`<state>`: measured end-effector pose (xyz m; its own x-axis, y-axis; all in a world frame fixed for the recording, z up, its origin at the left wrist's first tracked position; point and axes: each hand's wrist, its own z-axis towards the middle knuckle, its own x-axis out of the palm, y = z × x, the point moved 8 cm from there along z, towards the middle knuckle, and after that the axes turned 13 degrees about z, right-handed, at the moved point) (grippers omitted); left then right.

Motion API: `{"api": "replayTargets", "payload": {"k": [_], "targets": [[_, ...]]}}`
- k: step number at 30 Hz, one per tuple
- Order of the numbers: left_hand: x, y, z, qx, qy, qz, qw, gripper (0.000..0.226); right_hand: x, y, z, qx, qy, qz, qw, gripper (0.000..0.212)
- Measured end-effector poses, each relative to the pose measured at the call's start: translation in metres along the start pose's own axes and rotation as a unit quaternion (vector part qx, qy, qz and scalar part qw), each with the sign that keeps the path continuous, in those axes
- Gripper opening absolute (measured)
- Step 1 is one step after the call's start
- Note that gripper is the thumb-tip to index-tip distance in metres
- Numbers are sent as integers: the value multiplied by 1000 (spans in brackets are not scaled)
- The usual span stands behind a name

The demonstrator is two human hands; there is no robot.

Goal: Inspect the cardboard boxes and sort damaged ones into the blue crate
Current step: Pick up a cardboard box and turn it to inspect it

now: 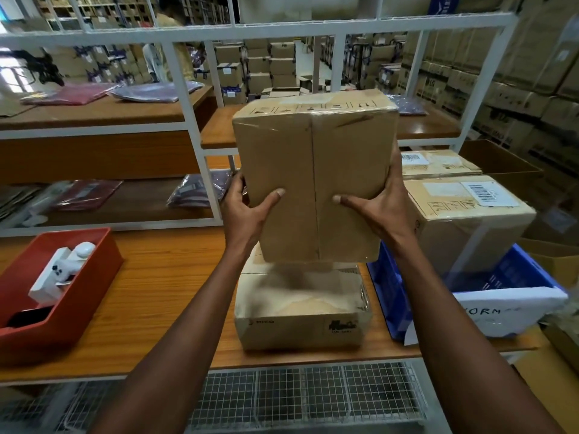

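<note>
The cardboard box [316, 173] stands tall, up in the air, held on both sides by the left hand [247, 211] and right hand [380, 205]. The blue crate [388, 286] sits low, just right of the right hand, so that hand is nearer.
</note>
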<state>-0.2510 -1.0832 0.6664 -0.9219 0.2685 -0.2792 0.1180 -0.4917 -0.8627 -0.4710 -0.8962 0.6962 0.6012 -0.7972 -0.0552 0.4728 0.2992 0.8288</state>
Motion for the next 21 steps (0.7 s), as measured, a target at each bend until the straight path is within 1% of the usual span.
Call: {"api": "replayTargets", "payload": {"k": [2, 4, 5, 7, 9, 11, 13, 14, 16, 19, 21], "targets": [[-4, -4, -1, 7, -33, 16, 999, 81, 2, -3, -3, 2, -18, -12, 1000, 138], [-3, -5, -1, 18, -35, 38, 999, 88, -1, -8, -7, 14, -42, -4, 999, 127], [0, -5, -3, 26, -13, 47, 998, 94, -4, -11, -10, 23, -57, 4, 998, 120], [9, -6, -8, 40, 53, 68, 995, 116, -10, -13, -13, 44, -83, 16, 995, 108], [14, -7, -13, 51, 105, 97, 988, 133, -15, -17, -13, 68, -100, 30, 992, 101], [19, -10, -16, 58, 132, 108, 984, 142, -16, -20, -11, 86, -95, 29, 991, 99], [23, -9, -18, 51, 128, 108, 985, 140, -14, -22, -11, 96, -75, 20, 992, 96], [23, -6, -19, 42, 123, 102, 986, 139, -12, -21, -11, 95, -61, 15, 993, 97], [25, 4, -19, 16, 124, 80, 989, 138, -11, -23, -10, 101, -22, 8, 995, 105], [24, 15, -16, -8, 129, 60, 990, 135, 1, -32, -17, 149, 70, 30, 986, 128], [24, 14, -14, -12, 131, 60, 989, 136, 3, -39, -22, 162, 83, 5, 983, 141]]}}
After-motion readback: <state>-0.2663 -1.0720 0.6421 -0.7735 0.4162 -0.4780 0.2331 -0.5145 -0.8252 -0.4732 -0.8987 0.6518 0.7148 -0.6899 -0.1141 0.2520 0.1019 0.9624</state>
